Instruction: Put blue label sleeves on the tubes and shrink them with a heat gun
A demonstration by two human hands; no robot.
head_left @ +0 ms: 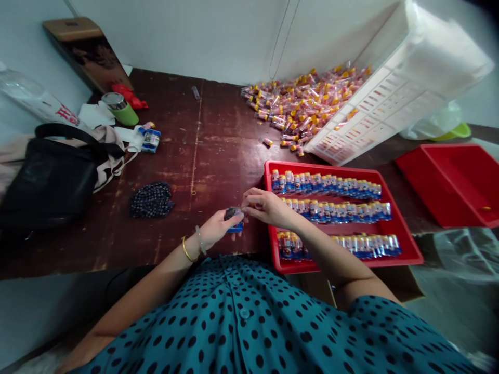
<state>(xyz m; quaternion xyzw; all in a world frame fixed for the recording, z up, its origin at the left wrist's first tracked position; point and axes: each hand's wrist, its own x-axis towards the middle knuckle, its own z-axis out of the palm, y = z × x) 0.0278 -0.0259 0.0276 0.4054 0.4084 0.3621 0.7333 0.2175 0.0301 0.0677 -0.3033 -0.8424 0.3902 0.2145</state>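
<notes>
My left hand (218, 228), with bracelets at the wrist, is closed around a small packet (236, 227) with a blue lower part, close to the table's front edge. Fingers of my right hand (262, 203) are pinched together just beside the packet's upper end; whatever is between them is too small to make out. To the right, a red tray (331, 268) holds three rows of upright packets (327, 210) with yellow tops and blue bottoms. My right forearm passes over the tray's front left part and hides some of the lowest row.
Yellow-capped tubes (312, 104) are heaped at the back, beside a tilted white crate (370, 98). A red bin (429, 182) stands far right. At left are a black bag (47, 182), a green jar (123, 111) and a dark checked cloth bundle (152, 200).
</notes>
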